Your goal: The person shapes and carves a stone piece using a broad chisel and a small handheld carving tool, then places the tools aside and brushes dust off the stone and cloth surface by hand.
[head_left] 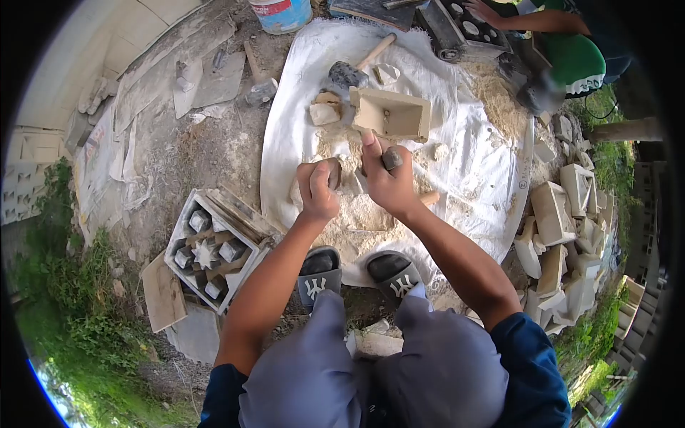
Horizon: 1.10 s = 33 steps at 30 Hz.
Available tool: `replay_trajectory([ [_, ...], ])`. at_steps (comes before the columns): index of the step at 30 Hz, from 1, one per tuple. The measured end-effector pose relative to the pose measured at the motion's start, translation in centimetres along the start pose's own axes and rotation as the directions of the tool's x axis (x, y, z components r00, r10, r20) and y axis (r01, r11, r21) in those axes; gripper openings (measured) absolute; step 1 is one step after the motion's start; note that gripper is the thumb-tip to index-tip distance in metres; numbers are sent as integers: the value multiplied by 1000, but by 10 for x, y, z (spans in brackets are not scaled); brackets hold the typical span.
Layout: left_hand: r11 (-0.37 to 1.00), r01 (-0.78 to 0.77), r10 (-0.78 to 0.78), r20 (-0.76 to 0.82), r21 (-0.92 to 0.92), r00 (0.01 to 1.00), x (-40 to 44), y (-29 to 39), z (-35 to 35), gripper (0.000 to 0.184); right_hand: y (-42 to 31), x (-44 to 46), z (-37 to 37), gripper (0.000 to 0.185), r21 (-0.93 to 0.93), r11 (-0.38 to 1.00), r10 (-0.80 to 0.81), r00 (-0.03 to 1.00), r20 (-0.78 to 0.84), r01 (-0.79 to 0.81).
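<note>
My left hand (317, 191) is closed, its fingers curled round a small brownish piece (334, 173) that is mostly hidden. Beside it, my right hand (391, 184) grips a tool with a dark, blunt end (392, 158) showing above the fist; its kind is unclear. A wooden handle end (429, 197) shows by my right wrist, and I cannot tell whether it belongs to that tool. Just beyond my right fingertips lies a hollow, box-shaped pale block (394, 115). Pale powder (364, 214) and chips cover the white sheet (485, 178) below my hands.
A dark-headed mallet (349, 74) and broken chunks (325, 113) lie on the sheet. Another hammer (262, 91) is left of it. A mould-like box (203, 250) stands at left, stacked pale blocks (553, 214) at right. Another person's hand (485, 13) touches a dark box (464, 30).
</note>
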<state>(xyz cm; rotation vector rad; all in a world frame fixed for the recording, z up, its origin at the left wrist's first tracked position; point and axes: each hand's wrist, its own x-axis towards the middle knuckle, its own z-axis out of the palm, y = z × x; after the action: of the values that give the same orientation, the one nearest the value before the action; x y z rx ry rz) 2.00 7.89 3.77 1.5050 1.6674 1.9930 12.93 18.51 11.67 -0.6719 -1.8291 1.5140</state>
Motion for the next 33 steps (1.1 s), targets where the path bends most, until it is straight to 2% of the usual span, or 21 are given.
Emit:
replay_trajectory([
  [1, 992, -18, 37, -156, 121, 987, 2, 2, 14, 23, -3, -6, -2, 46, 8, 1000, 11, 1000, -3, -11],
  [2, 933, -170, 232, -167, 318, 958, 10, 3, 9, 24, -4, -2, -7, 46, 78, 997, 12, 999, -51, -8],
  [4, 623, -315, 593, -170, 716, 787, 23, 3, -1, 24, 6, -7, -9, 46, 144, 989, 34, 996, -85, -21],
  [5, 890, -303, 348, -77, 341, 934, 8, 4, -12, 7, 22, -3, -7, 46, 10, 999, 43, 999, -23, -42],
  [6, 926, -285, 305, -46, 249, 951, -3, -2, -6, 3, 37, -5, -7, 47, -124, 990, 74, 997, 32, -70],
  [8, 974, -217, 216, 18, 63, 976, -1, 13, 10, 12, 12, -6, -11, 46, -71, 992, 109, 994, 22, -107],
  [10, 701, -292, 457, -96, 651, 884, 20, 16, 19, 17, -4, -10, -12, 47, 76, 997, 36, 989, -145, -25],
  [14, 771, -305, 453, -145, 559, 880, 13, 18, 31, 9, 9, -17, -17, 49, -117, 993, -23, 1000, 9, 24],
  [15, 765, -309, 470, -162, 565, 868, 8, 16, 33, 7, 6, -18, -18, 49, 11, 999, 40, 999, -29, -39],
  [16, 919, -161, 241, -189, 359, 952, 9, 11, 36, 19, 3, -21, -20, 49, 13, 999, 41, 999, -36, -41],
  [18, 994, 110, -110, -98, -4, 989, 2, 8, 28, 37, -1, -30, -27, 49, 44, 999, -4, 985, -173, 12],
  [20, 945, 210, -193, 91, -250, 977, 10, 37, 18, 40, 17, -35, -31, 47, -184, 981, -64, 997, -30, 57],
  [21, 906, 222, -170, 170, -360, 971, 17, 53, 18, 42, 17, -33, -32, 46, -129, 992, -12, 999, -31, 7],
  [22, 903, 227, -170, 181, -364, 969, 12, 41, 35, 42, 16, -31, -32, 46, -69, 997, 42, 999, -25, -44],
  [23, 999, -15, 22, -169, 45, 985, 3, 16, 56, 46, 6, -31, -33, 46, -14, 998, 54, 996, -67, -55],
  [26, 940, -8, 126, -327, 340, 936, -7, 22, 52, 46, 4, -44, -36, 40, -27, 998, -56, 983, -176, 53],
  [27, 978, -69, 50, -102, -195, 994, -6, 22, 36, 23, 17, -45, -35, 39, -62, 995, -83, 991, -106, 76],
  [28, 938, -76, 80, -2, -338, 997, -8, 17, 36, 8, 17, -39, -32, 40, -151, 986, -85, 995, -58, 76],
  [30, 805, 6, 138, 197, -594, 971, -14, 5, 36, 33, 12, -36, -33, 40, 7, 1000, -5, 997, -78, 5],
  [31, 962, -3, -9, -41, -272, 999, -16, 7, 54, 9, 7, -36, -34, 40, 14, 1000, -9, 996, -85, 10],
  [33, 993, 44, -51, -58, -106, 997, -12, 32, 45, 27, 2, -46, -38, 40, -26, 998, -52, 982, -183, 49],
])
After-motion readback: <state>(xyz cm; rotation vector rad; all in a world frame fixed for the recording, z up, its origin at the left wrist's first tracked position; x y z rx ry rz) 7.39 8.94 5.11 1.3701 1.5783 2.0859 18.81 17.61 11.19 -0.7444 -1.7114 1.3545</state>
